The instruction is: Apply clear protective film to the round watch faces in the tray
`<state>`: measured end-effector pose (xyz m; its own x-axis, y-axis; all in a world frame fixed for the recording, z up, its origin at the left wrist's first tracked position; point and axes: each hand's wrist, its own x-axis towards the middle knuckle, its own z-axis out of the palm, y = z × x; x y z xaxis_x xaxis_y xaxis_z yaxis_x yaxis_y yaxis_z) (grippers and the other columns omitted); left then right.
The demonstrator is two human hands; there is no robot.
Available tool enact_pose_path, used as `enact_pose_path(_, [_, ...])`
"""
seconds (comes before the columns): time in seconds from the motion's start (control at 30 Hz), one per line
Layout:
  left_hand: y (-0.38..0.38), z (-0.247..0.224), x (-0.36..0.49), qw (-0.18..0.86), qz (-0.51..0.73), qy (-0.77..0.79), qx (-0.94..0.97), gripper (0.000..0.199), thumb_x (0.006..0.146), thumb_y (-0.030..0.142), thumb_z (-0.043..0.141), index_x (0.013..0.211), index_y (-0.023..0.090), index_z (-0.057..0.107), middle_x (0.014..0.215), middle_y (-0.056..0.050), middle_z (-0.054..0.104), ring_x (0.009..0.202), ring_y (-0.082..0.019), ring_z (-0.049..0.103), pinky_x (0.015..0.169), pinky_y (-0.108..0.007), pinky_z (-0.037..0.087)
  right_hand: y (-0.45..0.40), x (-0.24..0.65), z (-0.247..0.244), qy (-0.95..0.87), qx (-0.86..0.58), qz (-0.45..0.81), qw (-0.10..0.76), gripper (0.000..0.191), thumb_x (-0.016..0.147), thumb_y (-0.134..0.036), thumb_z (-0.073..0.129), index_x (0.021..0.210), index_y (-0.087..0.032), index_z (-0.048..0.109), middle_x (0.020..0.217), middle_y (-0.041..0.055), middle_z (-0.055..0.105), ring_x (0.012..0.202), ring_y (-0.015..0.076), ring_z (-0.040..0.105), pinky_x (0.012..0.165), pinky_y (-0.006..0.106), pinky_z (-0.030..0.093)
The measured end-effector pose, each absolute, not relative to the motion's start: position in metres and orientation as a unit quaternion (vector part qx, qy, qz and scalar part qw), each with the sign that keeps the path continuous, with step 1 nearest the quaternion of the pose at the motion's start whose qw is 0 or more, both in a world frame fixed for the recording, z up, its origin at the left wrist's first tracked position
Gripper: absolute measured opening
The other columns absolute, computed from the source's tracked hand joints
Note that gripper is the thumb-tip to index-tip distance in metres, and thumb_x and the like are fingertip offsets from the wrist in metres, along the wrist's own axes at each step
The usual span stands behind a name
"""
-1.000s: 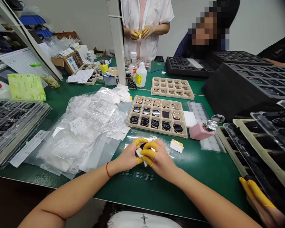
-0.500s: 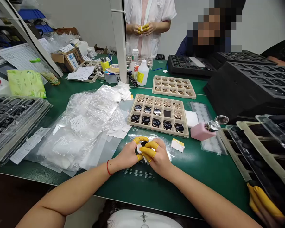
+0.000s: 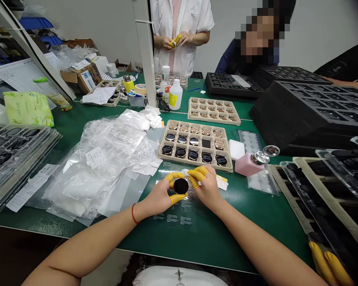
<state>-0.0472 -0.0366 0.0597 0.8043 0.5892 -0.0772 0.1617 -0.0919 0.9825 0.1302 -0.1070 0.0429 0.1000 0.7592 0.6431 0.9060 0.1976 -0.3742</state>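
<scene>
My left hand [image 3: 161, 194], in yellow finger cots, grips a round black watch face [image 3: 181, 186] by its edge between thumb and fingers. Just right of it, my right hand [image 3: 207, 188], also with yellow cots, pinches a white wipe [image 3: 185, 172]. Beyond my hands lies a beige compartment tray [image 3: 193, 161] of round watch parts, some black-faced and some gold; one compartment shows a dark square. Clear printed film [image 3: 176, 216] lies flat beneath my hands.
Crumpled plastic bags [image 3: 107, 147] cover the left. A pink pump bottle [image 3: 248, 165] and white block [image 3: 236, 150] stand right of the tray. Black trays [image 3: 304, 115] are stacked at right. Across the table, a person's hands [image 3: 176, 41] hold something white.
My hands have moved slightly apart, and the black watch face now shows fully in my left hand. The wipe in my right hand has come off its front. The camera view has shifted slightly.
</scene>
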Motion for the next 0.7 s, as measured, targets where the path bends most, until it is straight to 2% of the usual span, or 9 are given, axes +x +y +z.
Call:
enact_pose_path(0.2, [-0.001, 0.062, -0.052, 0.631, 0.279, 0.358, 0.629, 0.051, 0.071, 0.025, 0.070, 0.114, 0.022, 0.043, 0.090, -0.001, 0.064, 0.085, -0.017, 0.064, 0.084, -0.034, 0.049, -0.109, 0.181, 0.064, -0.578, -0.770, -0.123, 0.240, 0.019, 0.085, -0.024, 0.051, 0.095, -0.020, 0.067, 0.088, 0.0098, 0.064, 0.088, 0.0276, 0.050, 0.077, 0.044, 0.036])
enact_pose_path(0.3, [0.021, 0.058, -0.054, 0.622, 0.304, 0.385, 0.610, 0.053, 0.069, 0.025, 0.071, 0.114, 0.021, 0.042, 0.089, -0.002, 0.064, 0.085, -0.018, 0.064, 0.085, -0.036, 0.048, -0.103, 0.180, 0.069, -0.594, -0.775, -0.090, 0.199, 0.022, 0.083, -0.025, 0.054, 0.100, -0.019, 0.066, 0.095, 0.0120, 0.064, 0.090, 0.0299, 0.051, 0.076, 0.043, 0.036])
enact_pose_path(0.4, [0.029, 0.055, -0.056, 0.585, 0.294, 0.412, 0.634, 0.050, 0.070, 0.027, 0.069, 0.112, 0.019, 0.044, 0.090, -0.003, 0.065, 0.086, -0.019, 0.064, 0.083, -0.036, 0.048, -0.092, 0.163, 0.069, -0.618, -0.769, -0.008, 0.160, 0.014, 0.082, -0.024, 0.056, 0.090, -0.018, 0.066, 0.081, 0.0104, 0.065, 0.078, 0.0265, 0.056, 0.068, 0.037, 0.037])
enact_pose_path(0.5, [0.030, 0.051, -0.057, 0.546, 0.273, 0.431, 0.665, 0.047, 0.072, 0.029, 0.067, 0.112, 0.019, 0.045, 0.086, -0.003, 0.066, 0.083, -0.020, 0.064, 0.080, -0.036, 0.048, -0.088, 0.149, 0.063, -0.590, -0.797, 0.023, 0.125, 0.008, 0.082, -0.022, 0.056, 0.075, -0.018, 0.061, 0.064, 0.0081, 0.060, 0.067, 0.0246, 0.057, 0.062, 0.033, 0.035])
enact_pose_path(0.6, [0.031, 0.046, -0.058, 0.537, 0.263, 0.430, 0.676, 0.046, 0.072, 0.029, 0.067, 0.112, 0.019, 0.046, 0.086, -0.003, 0.067, 0.084, -0.021, 0.065, 0.081, -0.036, 0.047, -0.088, 0.146, 0.051, -0.578, -0.799, 0.050, 0.159, 0.005, 0.080, -0.020, 0.056, 0.076, -0.018, 0.058, 0.069, 0.0090, 0.062, 0.070, 0.0246, 0.058, 0.061, 0.033, 0.038])
enact_pose_path(0.7, [0.032, 0.044, -0.057, 0.563, 0.259, 0.420, 0.663, 0.047, 0.071, 0.029, 0.069, 0.111, 0.019, 0.046, 0.086, -0.004, 0.067, 0.085, -0.021, 0.065, 0.082, -0.037, 0.048, -0.089, 0.148, 0.041, -0.551, -0.778, 0.136, 0.268, 0.010, 0.078, -0.018, 0.050, 0.084, -0.018, 0.059, 0.081, 0.0079, 0.064, 0.073, 0.0212, 0.059, 0.063, 0.033, 0.044])
